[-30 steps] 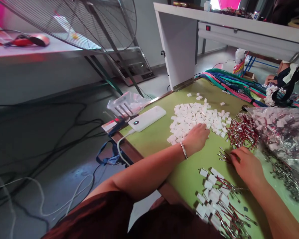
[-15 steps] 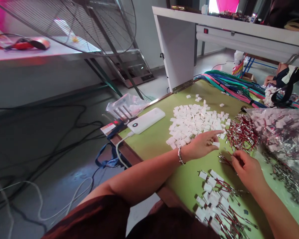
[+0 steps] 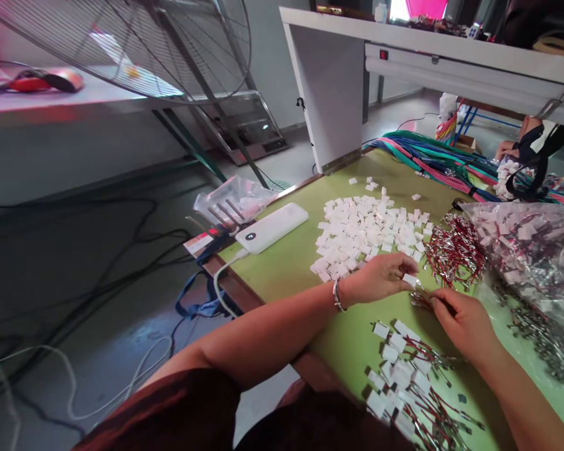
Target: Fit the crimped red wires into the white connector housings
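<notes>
My left hand (image 3: 380, 277) pinches a white plastic connector housing (image 3: 409, 280) between thumb and fingers. Facing it, my right hand (image 3: 463, 318) is closed on short crimped wires (image 3: 421, 299), whose metal ends point at the housing. The tips of wire and housing meet or nearly meet; I cannot tell whether any wire is inside. Beyond my left hand spreads a heap of loose white housings (image 3: 364, 228). A pile of dark red wires with metal terminals (image 3: 455, 250) lies past my right hand. Nearer my body are several housings with wires attached (image 3: 402, 376).
A white power bank (image 3: 272, 228) with a cable lies at the left edge of the green table (image 3: 272, 279). On the right rest a clear bag of white parts (image 3: 531, 250) and loose dark terminals (image 3: 540, 335). Bundled coloured cables (image 3: 432, 160) lie at the back. A large fan (image 3: 192, 50) stands left.
Both hands have come together, bringing the housing against or close to the wire ends. My left index finger, stretched out before, is now curled in.
</notes>
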Demonstrator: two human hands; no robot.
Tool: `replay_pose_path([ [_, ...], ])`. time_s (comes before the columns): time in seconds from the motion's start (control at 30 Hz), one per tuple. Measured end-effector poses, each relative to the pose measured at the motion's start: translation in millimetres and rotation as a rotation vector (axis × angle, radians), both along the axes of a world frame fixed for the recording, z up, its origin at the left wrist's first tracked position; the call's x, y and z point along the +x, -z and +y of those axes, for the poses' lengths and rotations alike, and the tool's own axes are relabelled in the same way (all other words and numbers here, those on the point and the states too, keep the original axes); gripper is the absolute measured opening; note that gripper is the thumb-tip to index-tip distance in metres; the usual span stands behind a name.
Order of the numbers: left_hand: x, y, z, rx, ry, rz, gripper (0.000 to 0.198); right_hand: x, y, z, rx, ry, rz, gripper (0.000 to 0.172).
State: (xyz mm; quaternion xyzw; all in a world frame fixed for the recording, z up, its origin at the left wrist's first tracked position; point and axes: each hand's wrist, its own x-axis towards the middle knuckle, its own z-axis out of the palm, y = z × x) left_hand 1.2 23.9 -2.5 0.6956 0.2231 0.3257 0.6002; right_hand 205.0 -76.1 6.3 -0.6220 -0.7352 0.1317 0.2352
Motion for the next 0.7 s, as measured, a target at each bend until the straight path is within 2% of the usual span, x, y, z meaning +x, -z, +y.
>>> replay_pose_path([
  [0.13,-4.4,-7.9,1.4,0.131,0.036,0.107,0.015,1.9,-8.3,0.5,-0.071,-0.079,0.054,0.025],
  [0.27,-3.9,-12.2,0.6,0.199,0.208,0.137,0.012,2.1,-12.1,1.1,-0.098,-0.135,0.1,0.024],
  [0.33,-0.8,-8.8,-1.7,0.194,0.237,0.102,0.008,1.5,-9.3,1.4,-0.11,-0.137,0.09,0.027],
  [0.4,4.2,-1.5,-5.1,0.12,0.207,0.047,0.005,1.1,-3.3,1.6,-0.103,-0.112,0.037,0.03],
  [0.57,19.2,18.5,-13.4,-0.197,0.089,-0.101,0.009,-1.9,14.0,2.3,-0.033,-0.042,-0.033,0.032],
  [0.7,23.7,21.1,-14.3,-0.343,0.06,-0.186,0.015,-9.1,17.4,0.6,0.026,-0.002,-0.013,0.032],
])
